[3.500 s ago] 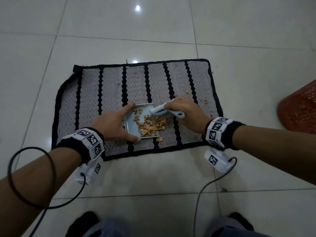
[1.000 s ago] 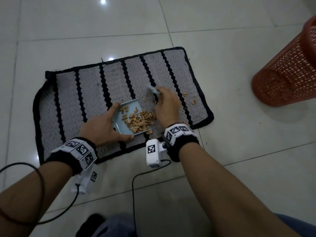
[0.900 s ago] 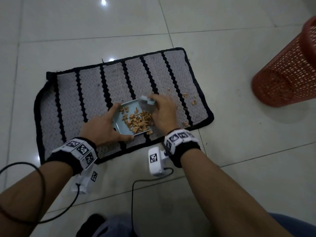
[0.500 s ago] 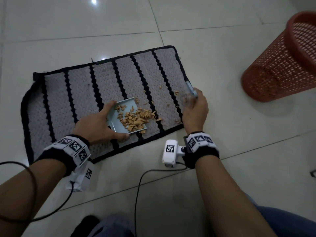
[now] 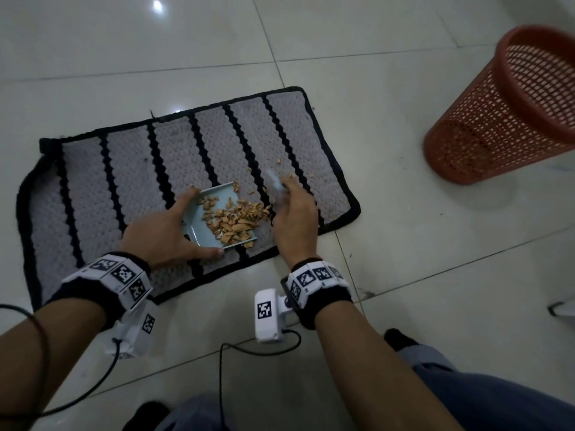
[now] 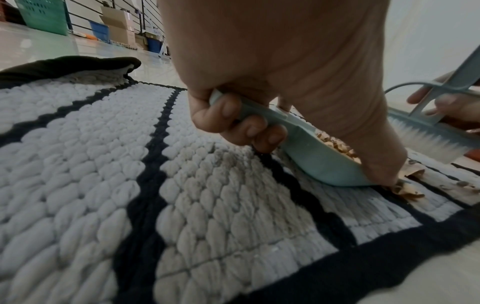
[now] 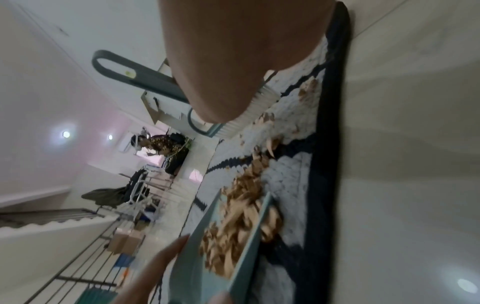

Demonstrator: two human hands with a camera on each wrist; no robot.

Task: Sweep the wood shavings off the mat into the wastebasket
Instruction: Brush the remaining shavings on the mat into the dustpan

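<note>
Wastebasket [image 5: 510,110] sits on the tiled floor [image 5: 404,275], well apart from the mat's right end, tilted in the head view: red-orange plastic mesh, round, tapered. Bare tile between it and the mat [image 5: 130,188]. A black cable [image 5: 224,365] trails across the floor near the person's knees. Left wrist view: cardboard boxes [image 6: 116,26] and a green crate [image 6: 44,18] far off along a wall.

Mat is chunky knit, grey-white with wavy black stripes and a black border; far left corner folded up.

Left hand [image 5: 158,231] grasps the dustpan [image 5: 205,225]: fingers curled under its back edge, thumb along the near rim. Pale blue plastic, shallow, front lip down on the mat. Most wood shavings [image 5: 233,217] are piled in it, tan, flat, curled chips. A few loose ones lie on the mat by the lip and toward the right edge.

Right hand [image 5: 295,219] is clenched round the brush [image 6: 431,131] handle, just right of the pan. Grey-blue looped handle, white bristles; blurred in the head view.
</note>
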